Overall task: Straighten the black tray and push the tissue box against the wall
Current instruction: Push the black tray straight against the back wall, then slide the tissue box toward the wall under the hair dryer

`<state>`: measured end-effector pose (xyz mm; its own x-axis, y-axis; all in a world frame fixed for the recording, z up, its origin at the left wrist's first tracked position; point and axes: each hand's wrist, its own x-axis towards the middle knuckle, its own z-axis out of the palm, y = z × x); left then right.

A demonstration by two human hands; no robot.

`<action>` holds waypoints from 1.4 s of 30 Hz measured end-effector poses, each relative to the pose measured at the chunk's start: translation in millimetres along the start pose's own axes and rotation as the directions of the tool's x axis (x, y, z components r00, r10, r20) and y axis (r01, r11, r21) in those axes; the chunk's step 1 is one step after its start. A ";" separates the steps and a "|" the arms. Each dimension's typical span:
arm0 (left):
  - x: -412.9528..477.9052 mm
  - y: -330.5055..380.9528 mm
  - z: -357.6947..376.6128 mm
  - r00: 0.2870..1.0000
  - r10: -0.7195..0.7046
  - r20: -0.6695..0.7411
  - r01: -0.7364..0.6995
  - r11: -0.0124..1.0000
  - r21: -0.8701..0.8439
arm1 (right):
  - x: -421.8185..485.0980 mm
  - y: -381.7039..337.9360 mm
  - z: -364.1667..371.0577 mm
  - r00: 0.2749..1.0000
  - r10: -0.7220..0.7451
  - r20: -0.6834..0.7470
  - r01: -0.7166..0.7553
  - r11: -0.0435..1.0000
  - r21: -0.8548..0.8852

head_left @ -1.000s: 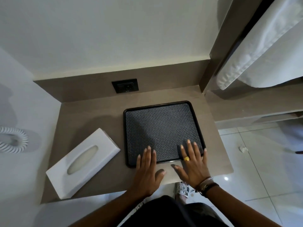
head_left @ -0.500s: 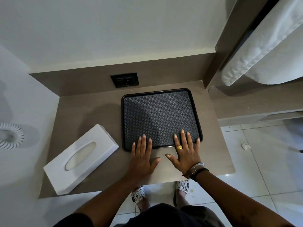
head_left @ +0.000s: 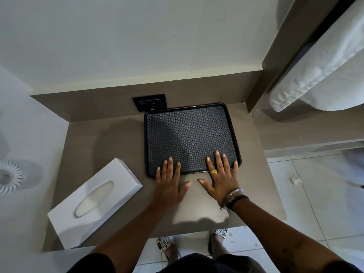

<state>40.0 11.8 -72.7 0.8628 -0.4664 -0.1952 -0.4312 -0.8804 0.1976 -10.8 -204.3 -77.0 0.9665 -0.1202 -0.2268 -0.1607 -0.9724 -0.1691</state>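
The black tray [head_left: 189, 133], patterned inside, lies on the brown shelf [head_left: 102, 146] with its far rim at the back panel, sides roughly square to it. My left hand [head_left: 169, 184] rests flat, fingers spread, fingertips over the tray's near rim on the left. My right hand [head_left: 220, 178], wearing a gold ring, lies flat with its fingers on the tray's near right part. Neither hand grips anything. The white tissue box [head_left: 92, 201] sits at an angle at the shelf's front left, away from the wall.
A dark wall socket [head_left: 149, 102] sits in the back panel just behind the tray's left corner. A coiled phone cord [head_left: 9, 176] hangs on the left wall. White bedding [head_left: 319, 66] is at the right. Tiled floor [head_left: 315, 203] lies below the shelf's front edge.
Both hands have slid the tray away from me, from mid-shelf to the back panel, and its edges now look squarer. The tissue box has not moved.
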 end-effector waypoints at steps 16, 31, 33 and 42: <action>-20.2 -49.1 -57.6 0.899 -0.085 -0.430 -0.058 0.950 -0.308 | -36.3 -62.3 4.8 0.923 -0.368 -0.116 0.374 0.926 0.040; -104.3 -227.6 -85.6 0.953 -0.243 0.180 0.218 0.965 0.148 | -38.5 -191.2 33.3 0.896 -0.425 0.131 0.434 0.900 -0.048; -100.5 -227.3 -88.4 0.960 -0.238 0.145 0.222 0.968 0.121 | -36.8 -192.2 34.9 0.902 -0.416 0.119 0.424 0.904 -0.059; -61.8 -246.6 -105.4 0.872 -0.489 -0.001 0.488 0.870 -0.070 | -35.7 -192.1 37.7 0.904 -0.408 0.125 0.419 0.904 -0.081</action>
<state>120.8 266.9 -8.0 0.9638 0.0244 -0.2655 0.0645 -0.9875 0.1437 -22.0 -5.7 -72.5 0.9145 0.3130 -0.2565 0.2760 -0.9460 -0.1701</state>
